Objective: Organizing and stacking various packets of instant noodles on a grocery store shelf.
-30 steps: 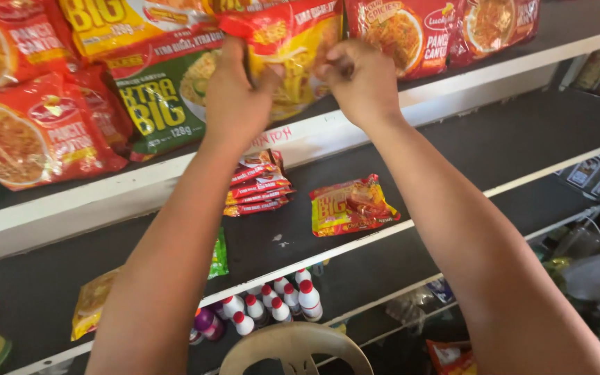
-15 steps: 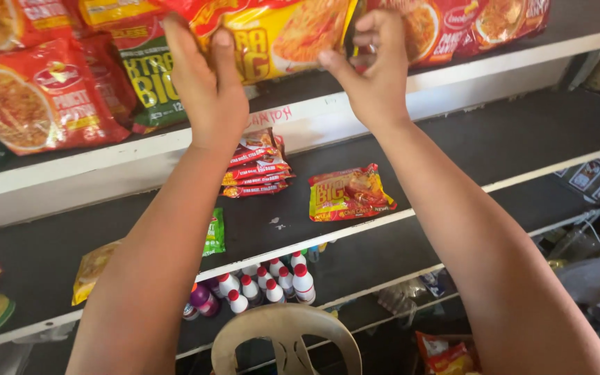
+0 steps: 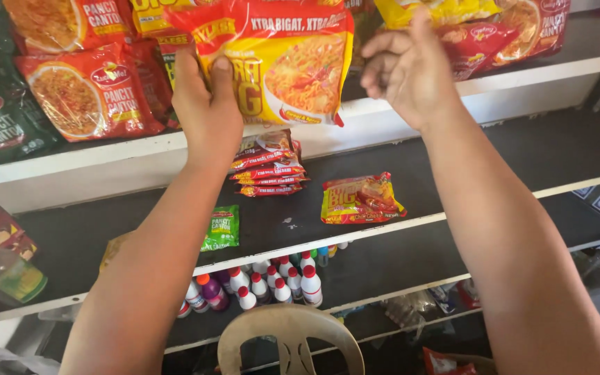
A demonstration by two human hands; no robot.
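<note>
My left hand (image 3: 207, 104) grips the left edge of a red and yellow noodle packet (image 3: 286, 66) and holds it upright in front of the top shelf (image 3: 515, 87). To the right of the packet, my right hand (image 3: 411, 69) is off it, fingers loosely curled and holding nothing, just before more red noodle packets (image 3: 522, 28) lying on that shelf. More red and green packets (image 3: 71, 90) lie on the top shelf to the left.
On the middle shelf (image 3: 453, 153) lie a small stack of red packets (image 3: 269, 167), a single yellow-red packet (image 3: 361, 198) and a green packet (image 3: 221, 229). Small white bottles with red caps (image 3: 279, 281) stand on the lower shelf. A beige plastic chair back (image 3: 289, 340) is below.
My right hand has let go of the packet and moved right. The left hand still holds the packet, which now hangs lower and more upright. The view has shifted slightly.
</note>
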